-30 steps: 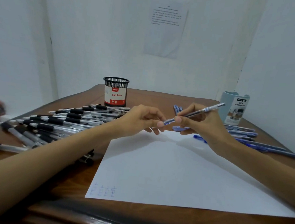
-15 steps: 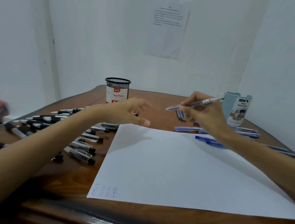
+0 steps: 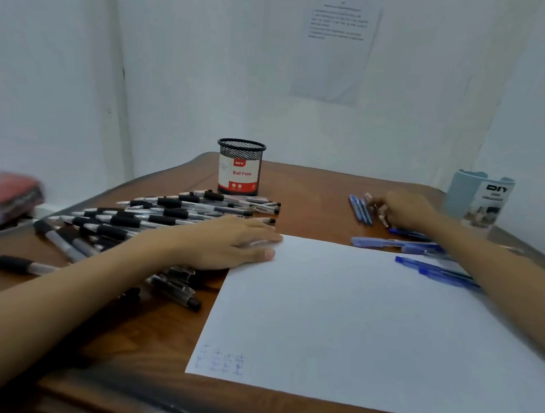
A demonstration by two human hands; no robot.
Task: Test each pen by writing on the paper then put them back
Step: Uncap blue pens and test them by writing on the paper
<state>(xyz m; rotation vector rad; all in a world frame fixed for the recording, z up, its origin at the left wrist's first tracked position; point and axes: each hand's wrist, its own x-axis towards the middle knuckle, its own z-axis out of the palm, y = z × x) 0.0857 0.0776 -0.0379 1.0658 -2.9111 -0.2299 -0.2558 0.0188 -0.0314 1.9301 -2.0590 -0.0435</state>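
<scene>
The paper [image 3: 370, 318] lies flat on the brown table [image 3: 315, 190]. It has small blue marks at its near left corner. The left hand [image 3: 225, 245] rests flat and spread on the far left corner, beside the black pens [image 3: 166, 212]. Past the far right corner, the right hand [image 3: 404, 210] touches a pen [image 3: 382, 215] by the blue pens [image 3: 360, 210]. Its grip is too blurry to tell. White walls [image 3: 210, 71] stand behind.

White walls [image 3: 211, 55] all round, plain, faintly blue-grey under soft, even light. Vertical seam [image 3: 122, 74] at 10 o'clock, another corner at 2 o'clock. Printed sheet [image 3: 335, 48] stuck flat on wall at 12 o'clock, text too small to read. Brown wooden table [image 3: 315, 187], rounded far corners, dark front rim at 6 o'clock. Blurred red-purple bundle [image 3: 1, 198] at 9 o'clock, by table's edge.
</scene>
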